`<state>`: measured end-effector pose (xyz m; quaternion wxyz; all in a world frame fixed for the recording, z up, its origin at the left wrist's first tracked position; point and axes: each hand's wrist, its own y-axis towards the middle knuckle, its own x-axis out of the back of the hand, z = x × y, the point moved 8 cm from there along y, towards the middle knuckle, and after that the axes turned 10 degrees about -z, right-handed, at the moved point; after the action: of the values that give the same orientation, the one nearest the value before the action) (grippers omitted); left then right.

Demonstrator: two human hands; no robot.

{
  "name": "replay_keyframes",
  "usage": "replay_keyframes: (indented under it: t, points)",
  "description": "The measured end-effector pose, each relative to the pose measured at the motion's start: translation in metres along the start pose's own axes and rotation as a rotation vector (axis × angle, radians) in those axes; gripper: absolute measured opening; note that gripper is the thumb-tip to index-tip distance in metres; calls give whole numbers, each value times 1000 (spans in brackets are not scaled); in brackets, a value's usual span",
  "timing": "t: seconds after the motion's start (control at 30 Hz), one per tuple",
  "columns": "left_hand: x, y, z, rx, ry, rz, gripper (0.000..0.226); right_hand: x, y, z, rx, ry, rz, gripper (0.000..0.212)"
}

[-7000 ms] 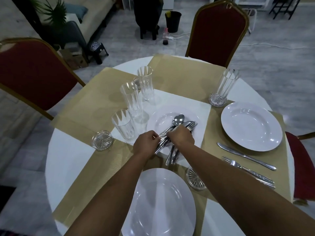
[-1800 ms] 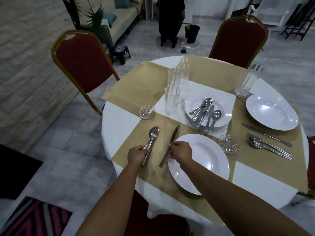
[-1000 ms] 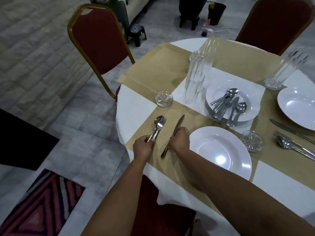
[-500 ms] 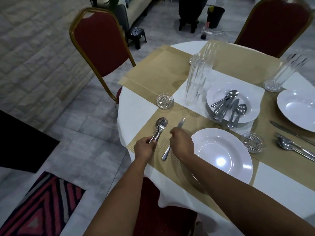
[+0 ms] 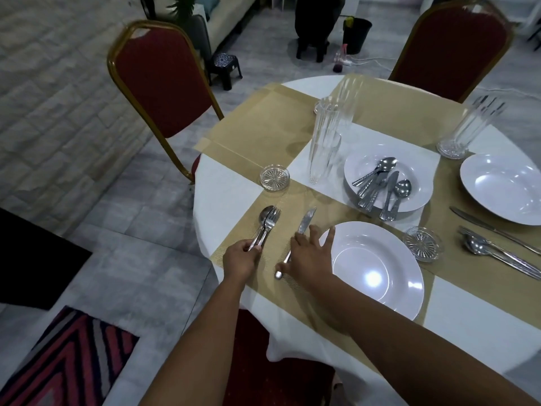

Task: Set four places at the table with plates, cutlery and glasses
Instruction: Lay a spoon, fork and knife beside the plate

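Observation:
My left hand (image 5: 241, 259) pinches the handles of a fork and spoon (image 5: 268, 221) lying together on the near gold placemat (image 5: 234, 244). My right hand (image 5: 307, 253) hovers with spread fingers over a knife (image 5: 306, 221) that lies between that cutlery and the near white plate (image 5: 377, 271). A middle plate (image 5: 409, 197) holds several spare pieces of cutlery (image 5: 380, 186). Tall glasses (image 5: 326, 142) stand close together behind. At the right a second plate (image 5: 503, 189) has a knife (image 5: 494, 230), a spoon and fork (image 5: 497, 253) and a glass (image 5: 465, 127).
Small glass coasters sit left of the middle plate (image 5: 274, 177) and right of the near plate (image 5: 421, 243). Red chairs stand at the far left (image 5: 158, 80) and far right (image 5: 450, 51). A third red seat (image 5: 263, 361) is below the table's near edge.
My right hand has let go of the knife and spread its fingers; the knife now lies flat beside the plate. My left hand stays on the fork and spoon.

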<state>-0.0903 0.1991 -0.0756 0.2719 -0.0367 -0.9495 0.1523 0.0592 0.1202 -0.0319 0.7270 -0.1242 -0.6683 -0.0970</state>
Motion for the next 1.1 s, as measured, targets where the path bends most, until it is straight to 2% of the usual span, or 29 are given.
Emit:
replay_keyframes:
  t: [1.1]
  points:
    - [1, -4, -2, 0, 5, -10, 24, 5, -15, -11, 1, -58, -7, 81]
